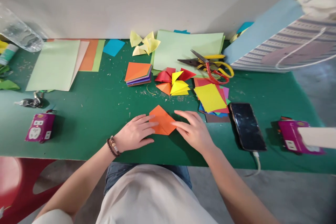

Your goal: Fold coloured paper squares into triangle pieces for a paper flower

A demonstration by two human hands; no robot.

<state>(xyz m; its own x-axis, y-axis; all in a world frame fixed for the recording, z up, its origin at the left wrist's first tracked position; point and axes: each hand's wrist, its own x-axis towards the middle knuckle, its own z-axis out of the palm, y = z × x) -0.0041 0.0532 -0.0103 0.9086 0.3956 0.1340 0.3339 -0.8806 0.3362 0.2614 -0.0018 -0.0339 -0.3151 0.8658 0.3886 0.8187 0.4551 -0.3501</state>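
Partly hidden under L hand & R hand: orange paper. Cut off by frame edge: plastic bottle, L of paper; striped bag, R of paper.

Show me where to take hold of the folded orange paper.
Pinch the far corner of the folded orange paper, coming from above on the far side. It lies flat on the green mat, so that uncovered point is the easiest part to lift, while the left hand and right hand cover its sides.
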